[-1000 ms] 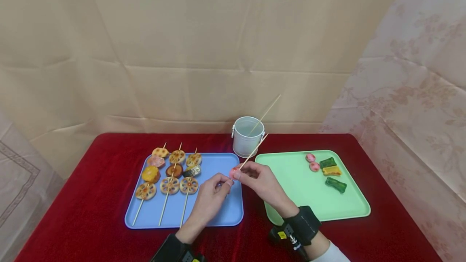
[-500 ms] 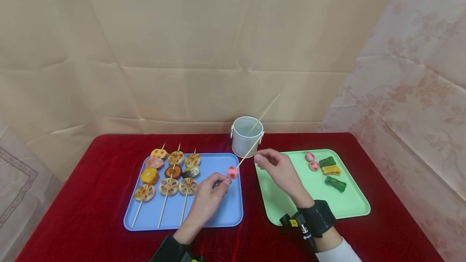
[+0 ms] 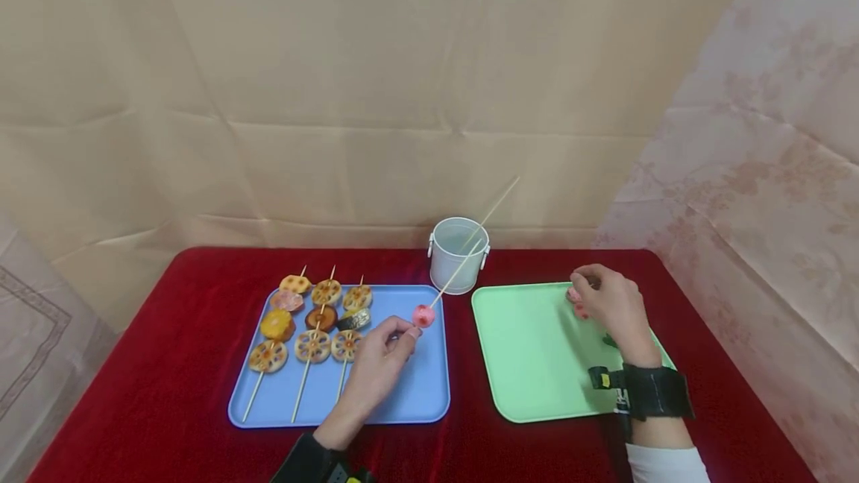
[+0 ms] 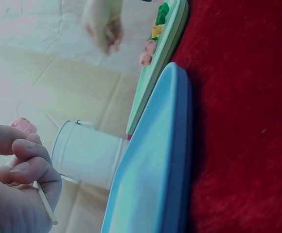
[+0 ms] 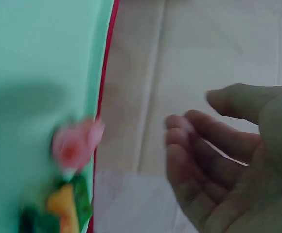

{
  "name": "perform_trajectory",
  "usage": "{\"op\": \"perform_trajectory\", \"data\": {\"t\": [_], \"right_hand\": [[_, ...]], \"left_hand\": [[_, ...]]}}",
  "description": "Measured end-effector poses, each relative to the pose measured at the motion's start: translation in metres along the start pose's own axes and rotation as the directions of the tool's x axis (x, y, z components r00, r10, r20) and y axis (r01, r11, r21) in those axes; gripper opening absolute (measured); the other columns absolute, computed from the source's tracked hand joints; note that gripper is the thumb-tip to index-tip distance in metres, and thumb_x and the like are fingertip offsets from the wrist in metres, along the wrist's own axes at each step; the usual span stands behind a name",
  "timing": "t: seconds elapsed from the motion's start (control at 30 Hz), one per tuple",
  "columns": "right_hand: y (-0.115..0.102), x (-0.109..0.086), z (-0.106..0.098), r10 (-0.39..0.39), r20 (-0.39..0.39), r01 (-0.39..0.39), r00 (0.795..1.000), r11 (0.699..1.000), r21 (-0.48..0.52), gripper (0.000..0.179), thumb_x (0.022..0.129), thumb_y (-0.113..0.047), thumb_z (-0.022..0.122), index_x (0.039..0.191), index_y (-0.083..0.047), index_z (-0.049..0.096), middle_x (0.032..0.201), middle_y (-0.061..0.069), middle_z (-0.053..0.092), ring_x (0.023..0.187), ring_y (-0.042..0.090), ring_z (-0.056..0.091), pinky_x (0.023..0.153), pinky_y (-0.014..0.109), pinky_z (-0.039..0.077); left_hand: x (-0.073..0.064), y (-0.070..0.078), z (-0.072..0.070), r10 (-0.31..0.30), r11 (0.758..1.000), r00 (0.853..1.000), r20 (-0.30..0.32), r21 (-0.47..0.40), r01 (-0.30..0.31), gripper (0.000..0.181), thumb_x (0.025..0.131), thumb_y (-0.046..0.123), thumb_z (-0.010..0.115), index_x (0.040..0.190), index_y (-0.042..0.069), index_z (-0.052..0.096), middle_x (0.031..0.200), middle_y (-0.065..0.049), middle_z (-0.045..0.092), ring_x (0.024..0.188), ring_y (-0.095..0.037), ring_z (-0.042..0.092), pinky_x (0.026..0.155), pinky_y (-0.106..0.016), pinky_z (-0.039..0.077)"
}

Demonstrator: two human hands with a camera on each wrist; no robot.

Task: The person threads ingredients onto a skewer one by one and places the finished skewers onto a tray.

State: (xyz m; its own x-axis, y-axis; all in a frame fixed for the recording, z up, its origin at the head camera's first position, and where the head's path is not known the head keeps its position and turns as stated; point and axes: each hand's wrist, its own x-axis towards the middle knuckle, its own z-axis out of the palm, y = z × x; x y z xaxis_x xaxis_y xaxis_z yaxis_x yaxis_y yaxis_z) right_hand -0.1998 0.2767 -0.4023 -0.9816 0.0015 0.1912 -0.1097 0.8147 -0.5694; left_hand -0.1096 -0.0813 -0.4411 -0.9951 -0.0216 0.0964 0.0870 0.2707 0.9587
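Observation:
My left hand [image 3: 379, 364] pinches a thin wooden skewer [image 3: 458, 273] above the blue tray [image 3: 419, 397]. One pink ball [image 3: 423, 316] is threaded on that skewer, just beyond the fingertips. The skewer's bare point leans up and to the right. Over the far right part of the green tray [image 3: 523, 349] hovers my right hand [image 3: 614, 311], thumb and fingers apart with nothing between them. Two pink balls [image 5: 73, 148] lie nearby on that tray. Beside them are green pieces [image 5: 82, 196] and a yellow piece [image 5: 63, 206], mostly hidden by the hand in the head view.
Three loaded skewers with lotus root slices [image 3: 312, 346] and other food pieces lie on the blue tray's left part. A white bucket [image 3: 452, 267] holding another bare skewer [image 3: 502, 200] stands behind, between the trays. Red cloth [image 3: 168, 364] covers the table.
My right hand has let go of the pink ball on the skewer and moved right, over the loose pieces on the green tray. The left hand keeps holding the skewer, nearly still.

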Motion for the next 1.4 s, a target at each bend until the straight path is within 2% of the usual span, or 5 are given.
{"op": "perform_trajectory", "data": {"t": [0.13,0.37,0.7,1.23,1.4], "right_hand": [[0.019,0.001,-0.007,0.076,0.112,-0.07,0.991,0.996,-0.054,0.045,0.105,-0.03,0.06,0.132,0.006,0.063,0.119,0.026,0.068,0.095,0.033,0.059,0.069,0.038,0.046],[0.032,0.006,-0.004,0.134,0.271,-0.126,0.953,0.991,-0.047,0.059,0.102,-0.041,0.065,0.137,0.006,0.058,0.087,0.006,0.073,0.098,0.031,0.059,0.073,0.041,0.043],[0.032,0.008,0.003,0.101,0.272,-0.054,0.957,0.983,-0.177,0.033,0.097,-0.021,0.069,0.12,0.003,0.07,0.113,0.023,0.068,0.097,0.036,0.062,0.079,0.051,0.05],[0.027,0.005,0.007,-0.132,0.191,0.172,0.973,0.963,-0.207,0.008,0.093,-0.009,0.065,0.092,-0.003,0.07,0.076,0.002,0.058,0.073,0.02,0.05,0.068,0.038,0.04],[0.019,0.005,0.007,-0.12,0.161,0.147,0.98,0.974,-0.171,0.01,0.092,-0.014,0.068,0.094,-0.005,0.073,0.082,0.001,0.063,0.075,0.018,0.049,0.066,0.035,0.04]], "left_hand": [[0.0,0.001,-0.003,-0.01,1.0,1.0,0.0,-0.001,0.01,0.019,0.102,0.017,0.063,0.099,0.0,0.07,0.071,-0.009,0.061,0.053,-0.007,0.041,0.05,-0.022,0.03],[0.002,0.001,-0.005,-0.007,1.0,1.0,-0.008,0.008,0.007,0.016,0.101,0.016,0.064,0.098,0.001,0.071,0.069,-0.006,0.06,0.052,-0.006,0.042,0.049,-0.021,0.03],[0.003,0.001,-0.005,0.001,1.0,1.0,-0.013,0.025,0.0,0.017,0.101,0.016,0.064,0.097,0.001,0.071,0.065,0.0,0.057,0.051,-0.007,0.042,0.049,-0.022,0.03],[0.003,0.001,-0.006,-0.019,1.0,1.0,0.002,0.0,0.019,0.019,0.102,0.017,0.063,0.098,-0.001,0.069,0.062,0.001,0.054,0.051,-0.008,0.041,0.048,-0.022,0.028],[0.002,0.001,-0.006,-0.021,1.0,1.0,0.003,0.009,0.021,0.02,0.102,0.02,0.064,0.098,0.001,0.069,0.064,-0.002,0.056,0.052,-0.009,0.044,0.048,-0.023,0.03]]}}
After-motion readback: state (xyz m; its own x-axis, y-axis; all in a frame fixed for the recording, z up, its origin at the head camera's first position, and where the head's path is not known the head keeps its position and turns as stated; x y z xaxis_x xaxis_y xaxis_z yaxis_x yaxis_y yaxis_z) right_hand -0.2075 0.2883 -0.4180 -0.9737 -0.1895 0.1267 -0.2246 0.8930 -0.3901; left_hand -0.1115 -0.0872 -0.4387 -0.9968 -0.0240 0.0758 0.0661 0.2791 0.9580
